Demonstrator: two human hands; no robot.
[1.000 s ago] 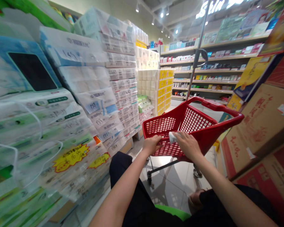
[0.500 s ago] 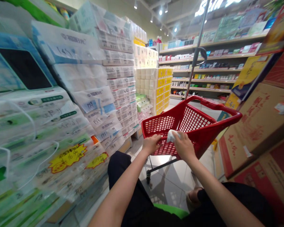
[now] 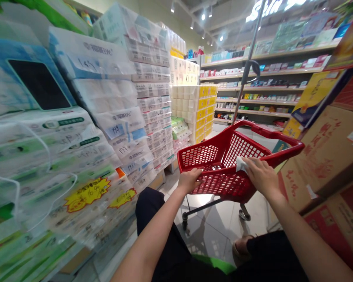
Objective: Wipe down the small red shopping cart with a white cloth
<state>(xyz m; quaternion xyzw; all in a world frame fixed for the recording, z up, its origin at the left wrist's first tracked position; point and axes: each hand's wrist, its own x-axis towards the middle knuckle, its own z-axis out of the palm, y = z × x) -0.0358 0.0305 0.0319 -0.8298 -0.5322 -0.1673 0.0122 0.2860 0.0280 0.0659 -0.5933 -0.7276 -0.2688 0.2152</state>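
Observation:
In front of me stands a red plastic shopping cart [image 3: 223,184] with a perforated basket and a raised handle [image 3: 270,135]. My left hand [image 3: 190,181] is closed over the near rim at its left corner. On the same rim, further right toward the handle end, my right hand [image 3: 260,174] presses a crumpled white wipe [image 3: 241,164] against the plastic; whether it is tissue or cloth I cannot tell. The inside of the basket shows only in part.
Stacked packs of tissue paper [image 3: 126,125] rise on my left, with a phone [image 3: 39,84] leaning there and a white cable [image 3: 48,149]. Cardboard boxes [image 3: 320,145] are piled on the right. Behind the cart are a metal pole [image 3: 245,70] and stocked shelves [image 3: 253,87].
My right hand has slid right along the cart's rim with the white wipe. My left hand keeps its hold at the left corner. The view has shifted slightly.

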